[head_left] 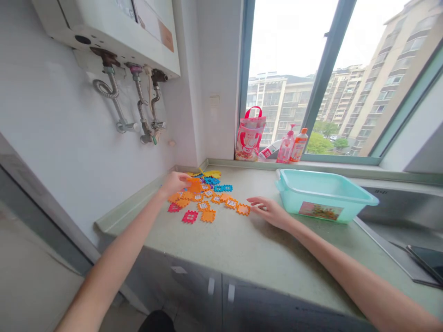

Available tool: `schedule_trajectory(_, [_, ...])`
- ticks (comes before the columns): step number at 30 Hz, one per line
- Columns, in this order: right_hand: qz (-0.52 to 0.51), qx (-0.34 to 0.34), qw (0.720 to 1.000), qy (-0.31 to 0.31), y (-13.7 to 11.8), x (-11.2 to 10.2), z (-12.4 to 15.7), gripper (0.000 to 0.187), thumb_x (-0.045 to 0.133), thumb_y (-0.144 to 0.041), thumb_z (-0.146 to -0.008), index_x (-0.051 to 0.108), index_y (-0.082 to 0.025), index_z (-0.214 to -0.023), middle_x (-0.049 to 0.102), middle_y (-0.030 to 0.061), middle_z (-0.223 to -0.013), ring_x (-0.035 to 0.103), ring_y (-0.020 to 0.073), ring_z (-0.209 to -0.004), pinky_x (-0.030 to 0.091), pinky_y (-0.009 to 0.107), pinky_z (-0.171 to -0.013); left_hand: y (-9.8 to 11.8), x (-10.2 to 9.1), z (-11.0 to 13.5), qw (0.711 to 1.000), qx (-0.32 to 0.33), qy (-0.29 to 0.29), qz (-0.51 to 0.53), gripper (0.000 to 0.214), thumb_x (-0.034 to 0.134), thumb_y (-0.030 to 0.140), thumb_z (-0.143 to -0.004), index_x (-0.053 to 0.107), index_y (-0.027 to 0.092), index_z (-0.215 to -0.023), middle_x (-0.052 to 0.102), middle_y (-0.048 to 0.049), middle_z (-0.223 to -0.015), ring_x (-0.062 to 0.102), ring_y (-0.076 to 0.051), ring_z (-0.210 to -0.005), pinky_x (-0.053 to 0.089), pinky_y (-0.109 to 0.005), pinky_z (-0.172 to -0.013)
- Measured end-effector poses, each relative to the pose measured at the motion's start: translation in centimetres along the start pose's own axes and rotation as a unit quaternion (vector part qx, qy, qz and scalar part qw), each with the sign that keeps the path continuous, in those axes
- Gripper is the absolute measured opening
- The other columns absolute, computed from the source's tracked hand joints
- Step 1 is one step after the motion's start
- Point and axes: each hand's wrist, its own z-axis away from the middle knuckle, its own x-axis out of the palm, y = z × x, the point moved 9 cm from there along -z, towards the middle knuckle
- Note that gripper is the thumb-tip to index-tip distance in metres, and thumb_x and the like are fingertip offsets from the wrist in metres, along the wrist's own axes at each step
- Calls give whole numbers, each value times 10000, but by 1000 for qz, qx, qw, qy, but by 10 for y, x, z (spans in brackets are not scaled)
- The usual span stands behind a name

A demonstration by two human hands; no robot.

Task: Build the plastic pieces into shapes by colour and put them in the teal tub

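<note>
My left hand [176,182] pinches an orange puzzle piece [194,185] above a loose pile of flat toothed plastic pieces at the back left of the counter. Beside the right end of the pile is my right hand [268,210], its fingers apart and its fingertips close to an orange square piece [243,209]; whether they touch it I cannot tell. Red window-shaped pieces [190,216] and another orange square [208,216] lie at the front of the pile. Blue pieces [223,188] and a yellow one [212,174] are at its back.
A mint-green plastic basin [328,184] stands on the counter [224,249], right of my right hand. Behind it are a steel sink [408,207] and a dark phone-like slab [427,260]. A pink bag [249,138] and bottles [298,145] line the windowsill. A water heater [114,32] hangs upper left.
</note>
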Motion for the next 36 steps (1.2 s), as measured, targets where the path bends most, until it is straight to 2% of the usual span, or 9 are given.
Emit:
schedule_trajectory(3, [16, -26, 999, -9, -10, 4, 3, 370, 558, -394, -972, 716, -222, -1258, 741, 124, -1242, 717, 252, -1089, 594, 405, -931, 39, 62, 17, 991, 31, -130, 22, 449, 789, 498, -741, 809, 189, -1067, 813, -74, -987, 768, -249, -876, 631, -322, -696])
schedule_trajectory(5, [29, -44, 998, -21, -14, 6, 5, 359, 552, -386, -982, 712, -230, -1262, 732, 121, -1260, 705, 255, -1117, 580, 405, -956, 56, 69, 22, 989, 74, -124, -26, 452, 798, 499, -747, 807, 210, -1094, 813, -73, -1048, 767, -251, -931, 627, -325, -769])
schedule_trajectory(11, [34, -62, 997, -33, -17, 9, 6, 360, 535, -385, -1002, 705, -236, -1283, 703, 127, -1332, 691, 274, -1170, 550, 430, -1018, -6, -21, 34, 945, 16, 28, -325, 379, 570, 449, -930, 789, 242, -1160, 797, -78, -1159, 744, -271, -1057, 562, -333, -918])
schedule_trajectory(15, [59, -87, 994, -36, -21, 13, 6, 344, 548, -393, -1009, 713, -253, -1277, 708, 119, -1329, 672, 282, -1224, 506, 459, -1103, -69, -59, 97, 916, -18, 5, -400, 369, 499, 351, -944, 792, 268, -1152, 779, -81, -1222, 732, -294, -1114, 556, -365, -966])
schedule_trajectory(18, [71, -111, 991, -23, -26, 14, 6, 358, 542, -440, -1028, 717, -253, -1279, 706, 126, -1323, 672, 287, -1221, 519, 483, -1097, -70, -71, 165, 908, 10, 82, -410, 384, 485, 394, -976, 789, 232, -1146, 775, -98, -1219, 715, -318, -1140, 555, -422, -1004])
schedule_trajectory(24, [138, -170, 975, -42, -47, 29, 8, 371, 525, -459, -1052, 690, -290, -1340, 625, 116, -1462, 581, 318, -1346, 470, 579, -1143, 36, 22, 253, 909, 265, 12, -322, 364, 609, 367, -984, 713, 235, -1307, 737, -65, -1313, 673, -244, -1226, 541, -379, -1088])
schedule_trajectory(29, [138, -172, 974, -51, -52, 30, 15, 357, 490, -438, -1072, 689, -295, -1331, 649, 108, -1421, 594, 293, -1329, 489, 543, -1129, 108, 112, 238, 894, 334, -143, -261, 595, 543, 499, -1022, 513, 208, -1540, 538, -107, -1572, 511, -269, -1449, 442, -428, -1210])
schedule_trajectory(32, [133, -164, 977, -39, -52, 23, 17, 370, 487, -439, -1073, 672, -280, -1351, 628, 123, -1448, 594, 291, -1325, 486, 544, -1127, 111, 123, 207, 912, 279, -138, -268, 760, 438, 622, -1037, 344, 165, -1637, 283, -142, -1710, 300, -283, -1580, 303, -461, -1290])
schedule_trajectory(36, [165, -187, 966, -62, -65, 28, 22, 443, 554, -483, -1035, 623, -287, -1426, 573, 129, -1519, 540, 325, -1383, 431, 589, -1157, 70, 98, 185, 934, 168, -76, -305, 845, 347, 693, -1032, 285, 126, -1655, 236, -163, -1717, 240, -294, -1600, 225, -483, -1309])
